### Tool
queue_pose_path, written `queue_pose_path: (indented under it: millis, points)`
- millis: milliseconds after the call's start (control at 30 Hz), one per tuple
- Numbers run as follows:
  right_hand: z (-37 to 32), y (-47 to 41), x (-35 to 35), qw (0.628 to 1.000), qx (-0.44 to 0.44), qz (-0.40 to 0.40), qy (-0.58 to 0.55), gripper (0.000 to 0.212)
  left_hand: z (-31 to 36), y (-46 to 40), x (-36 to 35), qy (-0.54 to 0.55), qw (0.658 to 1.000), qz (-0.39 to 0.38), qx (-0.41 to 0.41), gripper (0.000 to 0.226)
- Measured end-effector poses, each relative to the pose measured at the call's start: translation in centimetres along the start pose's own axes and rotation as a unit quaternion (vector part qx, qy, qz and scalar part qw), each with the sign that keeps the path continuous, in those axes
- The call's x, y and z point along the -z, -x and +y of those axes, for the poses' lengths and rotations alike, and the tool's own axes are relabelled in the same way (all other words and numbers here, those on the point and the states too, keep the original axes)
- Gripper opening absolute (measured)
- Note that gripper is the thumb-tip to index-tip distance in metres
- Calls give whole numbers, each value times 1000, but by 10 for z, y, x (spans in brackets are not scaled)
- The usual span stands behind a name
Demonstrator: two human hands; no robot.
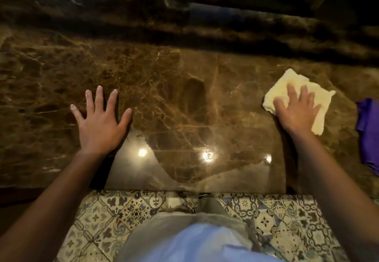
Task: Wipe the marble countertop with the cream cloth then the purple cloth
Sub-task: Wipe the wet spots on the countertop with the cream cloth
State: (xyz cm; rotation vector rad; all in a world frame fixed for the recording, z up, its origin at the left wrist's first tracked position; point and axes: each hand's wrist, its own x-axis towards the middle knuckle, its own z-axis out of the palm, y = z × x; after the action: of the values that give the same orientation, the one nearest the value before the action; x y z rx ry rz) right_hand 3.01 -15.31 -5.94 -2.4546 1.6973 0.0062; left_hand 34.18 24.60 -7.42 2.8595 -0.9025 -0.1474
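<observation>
Under the right hand (296,111), pressed flat with fingers spread and not gripping, lies the folded cream terry cloth (295,89), its corners showing beyond the fingertips and past the heel of the palm. This looks like the first step of the task, the cream-cloth wipe of the brown veined marble countertop (174,89). The left hand (100,122) rests open and empty, fingers splayed, palm down on the stone well apart from the cloth, seemingly as a brace.

Just beyond the right hand's outer side sits the crumpled purple cloth (368,134), untouched and partly cut off by the frame, so the second wipe is not yet begun.

Judging from this, the next move calls for a sweep inward across the bare polished stretch between the two hands, where ceiling lights glare. That run is open. Nearer the body, the counter's front edge drops to the patterned tiled floor (123,214); beyond the fingertips a dark raised marble ledge (102,16) bounds the reach.
</observation>
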Motion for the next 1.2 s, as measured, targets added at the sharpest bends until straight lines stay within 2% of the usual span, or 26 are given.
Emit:
queue_pose_path:
  millis: [67, 167, 233, 300, 367, 400, 433, 500, 600, 700, 767, 833, 900, 967, 1033, 1100, 1200]
  points:
    - [-39, -8, -3, 999, 32, -17, -7, 73, 0, 1, 0, -9, 1000, -3, 1, 75]
    - [-114, 37, -18, 979, 198, -42, -22, 71, 4, 1, 3, 1, 1000, -4, 2, 76]
    - [-152, 94, -30, 937, 341, -63, -48, 70, 3, 2, 5, 7, 1000, -3, 3, 75]
    - [-164, 153, -38, 874, 470, -105, -73, 67, 2, 4, 5, 8, 1000, -3, 7, 73]
    - [-148, 188, -36, 812, 554, -151, -103, 58, 4, 3, 5, 6, 1000, -5, 14, 72]
    - [-132, 195, -30, 796, 570, -164, -122, 51, 5, 2, 5, 4, 1000, -6, 16, 72]
    - [-114, 197, -23, 796, 565, -168, -139, 45, 6, 2, 5, 3, 1000, -7, 16, 71]
    - [-72, 190, -8, 835, 499, -139, -187, 41, 5, 2, 5, 5, 1000, -5, 21, 70]
    - [-9, 147, 26, 912, 318, -11, -258, 43, 12, -2, 7, -5, 1000, 11, -4, 70]
    - [43, 90, 44, 955, 150, 102, -233, 46, 32, -13, 8, 6, 1000, 0, -23, 69]
    - [57, 60, 38, 973, 46, 92, -206, 46, 41, -17, 5, 5, 1000, -8, -15, 69]
    - [48, 43, 25, 989, -7, 54, -136, 46, 42, -19, 3, 6, 1000, -10, -15, 69]
    - [22, 40, 13, 994, 34, 23, -102, 51, 42, -19, 4, 6, 1000, -13, -12, 69]
    - [-20, 55, 6, 984, 124, -9, -125, 57, 43, -19, 6, 5, 1000, -14, -7, 69]
    - [-64, 93, -4, 963, 209, -37, -169, 52, 43, -19, 7, 9, 1000, -13, -11, 69]
    - [-96, 143, -18, 926, 303, -82, -212, 48, 42, -18, 6, 14, 1000, -5, -17, 69]
    - [-111, 199, -25, 844, 449, -165, -245, 43, 39, -18, 4, 20, 1000, 1, -13, 69]
